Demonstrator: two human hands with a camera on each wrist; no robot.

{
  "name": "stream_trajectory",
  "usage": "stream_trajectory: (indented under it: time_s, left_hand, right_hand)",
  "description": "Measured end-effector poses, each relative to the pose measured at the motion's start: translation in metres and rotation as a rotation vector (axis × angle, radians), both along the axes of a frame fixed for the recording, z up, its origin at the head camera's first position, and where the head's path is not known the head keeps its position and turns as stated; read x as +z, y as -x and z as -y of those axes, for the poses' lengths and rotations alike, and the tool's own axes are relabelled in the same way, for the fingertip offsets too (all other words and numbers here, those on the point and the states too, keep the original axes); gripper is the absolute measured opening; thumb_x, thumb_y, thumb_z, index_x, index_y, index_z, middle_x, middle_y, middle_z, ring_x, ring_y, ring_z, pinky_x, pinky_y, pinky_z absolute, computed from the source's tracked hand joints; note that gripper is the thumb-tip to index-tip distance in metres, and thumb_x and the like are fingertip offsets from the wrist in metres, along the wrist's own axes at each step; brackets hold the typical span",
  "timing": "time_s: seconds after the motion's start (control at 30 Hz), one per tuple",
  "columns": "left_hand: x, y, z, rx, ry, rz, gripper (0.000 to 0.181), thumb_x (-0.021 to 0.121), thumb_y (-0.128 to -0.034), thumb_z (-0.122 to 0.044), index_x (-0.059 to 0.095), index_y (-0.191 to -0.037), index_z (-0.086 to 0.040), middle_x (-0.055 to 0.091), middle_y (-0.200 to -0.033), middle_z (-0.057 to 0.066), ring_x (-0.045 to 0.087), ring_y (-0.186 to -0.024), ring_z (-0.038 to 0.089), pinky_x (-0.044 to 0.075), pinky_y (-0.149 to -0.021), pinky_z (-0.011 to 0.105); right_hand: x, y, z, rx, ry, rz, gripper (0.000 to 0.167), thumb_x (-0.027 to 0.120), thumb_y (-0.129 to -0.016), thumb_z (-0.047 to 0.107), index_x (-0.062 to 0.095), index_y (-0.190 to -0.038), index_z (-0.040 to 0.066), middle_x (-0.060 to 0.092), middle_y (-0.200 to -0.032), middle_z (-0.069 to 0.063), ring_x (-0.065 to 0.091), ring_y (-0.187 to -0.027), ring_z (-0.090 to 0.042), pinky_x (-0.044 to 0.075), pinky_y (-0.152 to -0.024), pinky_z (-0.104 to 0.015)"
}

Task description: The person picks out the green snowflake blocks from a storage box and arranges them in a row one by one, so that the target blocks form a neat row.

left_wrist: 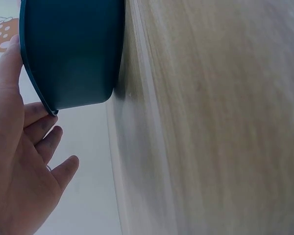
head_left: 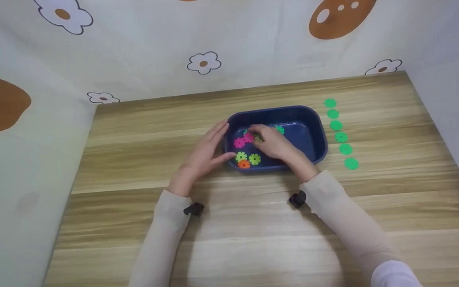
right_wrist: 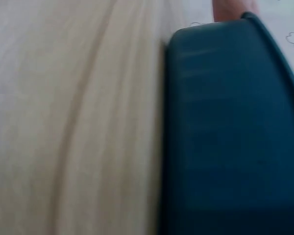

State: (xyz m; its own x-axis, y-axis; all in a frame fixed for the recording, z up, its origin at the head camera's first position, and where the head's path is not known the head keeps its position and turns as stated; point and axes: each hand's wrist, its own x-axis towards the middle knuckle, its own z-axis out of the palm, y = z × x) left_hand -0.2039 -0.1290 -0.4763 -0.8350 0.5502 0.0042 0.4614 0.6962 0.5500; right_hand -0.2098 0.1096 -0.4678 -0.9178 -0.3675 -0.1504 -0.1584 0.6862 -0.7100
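Note:
A dark blue rectangular tub sits on the wooden table and holds several notched plastic discs. My left hand touches its left end, fingers straight and spread, the thumb over the near rim. The left wrist view shows the fingers of this hand against the rim of the tub. My right hand reaches inside, its fingers bent down among pink discs and a yellow-green disc; whether they pinch one is hidden. Nearer the front lie a yellow-green disc and an orange disc.
Right of the tub, several green discs lie on the table in a slightly slanted column. Another green disc is in the tub beyond my right hand. A patterned cloth hangs behind the table's far edge.

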Motion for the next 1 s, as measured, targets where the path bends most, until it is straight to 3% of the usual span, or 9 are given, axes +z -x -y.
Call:
stream_trajectory:
  time_s: [0.27,0.47,0.73,1.0]
  left_hand:
    - [0.0015,-0.0006,-0.001,0.011,-0.022,0.0,0.083,0.066,-0.0939,-0.045,0.025,-0.159,-0.013,0.02,-0.168,0.006,0.019,-0.155,0.026,0.02,-0.127,0.045]
    - [0.001,-0.001,-0.001,0.008,-0.018,-0.003,0.084,0.066,-0.0937,-0.044,0.025,-0.159,-0.012,0.021,-0.168,0.007,0.02,-0.155,0.026,0.021,-0.127,0.045]
    - [0.0002,-0.0016,-0.0009,0.006,-0.026,-0.003,0.084,0.067,-0.0937,-0.044,0.026,-0.159,-0.011,0.021,-0.167,0.008,0.021,-0.155,0.026,0.02,-0.127,0.045]
    - [-0.0001,-0.0009,-0.0013,0.009,-0.001,-0.025,0.084,0.064,-0.0939,-0.048,0.025,-0.159,-0.012,0.021,-0.168,0.007,0.021,-0.155,0.026,0.021,-0.127,0.045]
  right_hand:
    - [-0.0072,0.0009,0.0045,0.112,-0.087,-0.036,0.042,0.066,-0.092,0.004,0.061,-0.133,0.001,0.06,-0.132,-0.019,0.06,-0.118,-0.034,0.049,-0.106,-0.046]
    - [-0.0093,-0.0011,0.0046,0.139,-0.134,-0.025,0.039,0.068,-0.088,-0.002,0.065,-0.127,0.0,0.064,-0.116,-0.019,0.062,-0.107,-0.032,0.053,-0.098,-0.042]
    - [-0.0084,-0.0014,0.0054,0.135,-0.172,-0.003,0.03,0.072,-0.087,0.005,0.067,-0.116,-0.001,0.064,-0.109,-0.018,0.061,-0.101,-0.031,0.054,-0.091,-0.043]
    - [-0.0113,0.0003,0.0022,0.096,-0.046,0.016,0.021,0.075,-0.087,0.01,0.064,-0.103,0.002,0.071,-0.097,-0.016,0.067,-0.091,-0.027,0.057,-0.084,-0.041]
